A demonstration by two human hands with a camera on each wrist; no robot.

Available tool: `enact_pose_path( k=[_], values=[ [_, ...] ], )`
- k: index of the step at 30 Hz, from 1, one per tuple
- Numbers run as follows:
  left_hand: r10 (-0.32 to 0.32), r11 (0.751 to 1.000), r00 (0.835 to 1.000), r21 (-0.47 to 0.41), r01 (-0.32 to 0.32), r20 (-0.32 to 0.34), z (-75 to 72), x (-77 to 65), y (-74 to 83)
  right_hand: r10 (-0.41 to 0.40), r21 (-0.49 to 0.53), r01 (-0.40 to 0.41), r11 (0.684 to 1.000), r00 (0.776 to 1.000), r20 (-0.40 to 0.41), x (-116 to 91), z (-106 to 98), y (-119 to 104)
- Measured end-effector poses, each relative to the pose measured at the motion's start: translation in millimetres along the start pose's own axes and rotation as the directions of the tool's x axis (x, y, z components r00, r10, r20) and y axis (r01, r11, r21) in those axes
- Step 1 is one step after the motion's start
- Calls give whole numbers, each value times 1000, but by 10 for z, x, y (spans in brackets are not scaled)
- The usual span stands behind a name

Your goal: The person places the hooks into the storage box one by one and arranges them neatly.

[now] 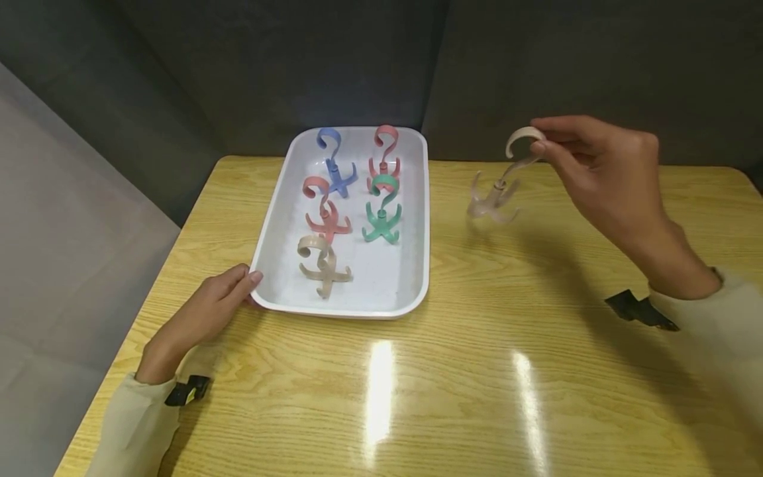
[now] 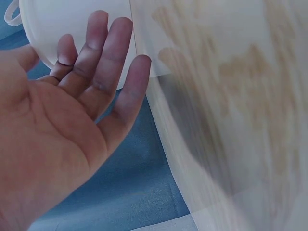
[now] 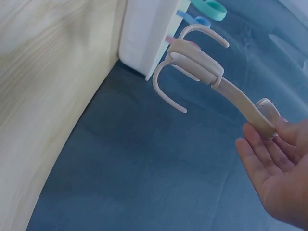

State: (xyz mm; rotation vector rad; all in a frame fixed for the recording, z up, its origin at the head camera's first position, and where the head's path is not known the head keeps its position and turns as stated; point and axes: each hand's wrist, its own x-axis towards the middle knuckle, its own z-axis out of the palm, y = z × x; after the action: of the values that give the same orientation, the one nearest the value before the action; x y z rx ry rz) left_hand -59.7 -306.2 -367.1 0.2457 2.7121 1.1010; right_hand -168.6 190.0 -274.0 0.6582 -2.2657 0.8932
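Observation:
At the right in the head view, my right hand [image 1: 608, 165] pinches a beige pronged hanging hook [image 1: 497, 192] by its curved top, thumb against fingers. The hook hangs tilted above the table, its prongs lower left of the hand. In the right wrist view the hook [image 3: 197, 62] shows its several curved prongs, with the right hand [image 3: 284, 168] at its other end. My left hand [image 1: 208, 305] holds the near left corner of the white tray [image 1: 262, 291], thumb over the rim. Its fingers lie outside the tray in the left wrist view.
Inside the tray stand a blue hook [image 1: 338, 179], a green hook [image 1: 382, 225], a beige hook [image 1: 324, 271], and pink hooks at the back [image 1: 384, 165] and left [image 1: 328, 222]. The wooden table [image 1: 465, 371] ends at a dark curtain [image 1: 536, 73] behind.

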Motion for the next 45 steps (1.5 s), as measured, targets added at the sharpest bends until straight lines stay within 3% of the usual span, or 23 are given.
enact_pose_path(
  k=[8,13,19,29,45],
  values=[
    [1,1000,1000,-1,-1,1,-2,9,-4,-74,55,73,996,997,14,49,75,-183],
    [-1,1000,1000,0,1,2,-2,11,-8,-167,95,163,982,986,28,77,150,-289],
    [-4,1000,1000,4,4,-1,1,13,-6,-219,154,206,966,973,74,80,294,-455],
    [-10,1000,1000,6,10,-6,2,8,0,-246,303,206,931,964,102,32,570,-672],
    [-6,1000,1000,-5,6,1,-3,5,-3,-252,371,150,916,937,242,-154,912,-756]
  ],
)
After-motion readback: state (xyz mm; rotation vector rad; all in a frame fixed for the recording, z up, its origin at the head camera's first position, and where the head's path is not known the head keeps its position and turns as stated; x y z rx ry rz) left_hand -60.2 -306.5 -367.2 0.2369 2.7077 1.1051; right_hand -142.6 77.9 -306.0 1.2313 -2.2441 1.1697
